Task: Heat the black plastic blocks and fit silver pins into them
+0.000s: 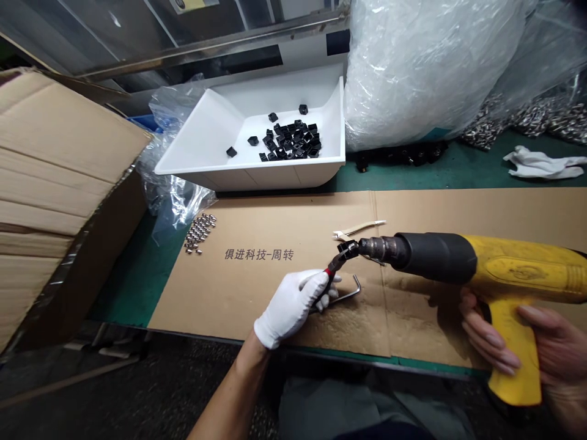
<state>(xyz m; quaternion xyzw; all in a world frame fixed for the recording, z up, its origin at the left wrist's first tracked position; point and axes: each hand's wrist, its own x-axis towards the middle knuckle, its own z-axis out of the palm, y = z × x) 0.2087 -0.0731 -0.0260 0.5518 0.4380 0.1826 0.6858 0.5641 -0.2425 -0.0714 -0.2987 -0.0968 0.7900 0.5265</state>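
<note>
Closest to the lens, a bare right hand (559, 348) is wrapped firmly around the grip of a yellow heat gun (472, 263), fingers curled shut around the handle, its black barrel and scorched metal nozzle aimed left. A white-gloved left hand (291, 308) is closed around small red-handled pliers (334, 266), and their tips are clamped on a small black square part (347, 249), right at the nozzle's mouth. Beneath them lies a brown cardboard sheet (266, 305) on a green bench (131, 281), printed in dark characters: "俱进科技-周转". The yellow shell carries a worn marking, too scuffed to read.

Off to the left stands a big cardboard box (59, 183); up top, a white plastic tray (293, 174) sits against bulging clear plastic bags (426, 73). Inside the tray, a cluster of black square parts (291, 139) sits heaped, with a few strays apart. On the sheet, a little pile of steel pieces (199, 232) sits left of the print, while a bent hex key (351, 290) lies just under the gloved fingers, and a pale strip (360, 229) lies just beyond the nozzle.
</note>
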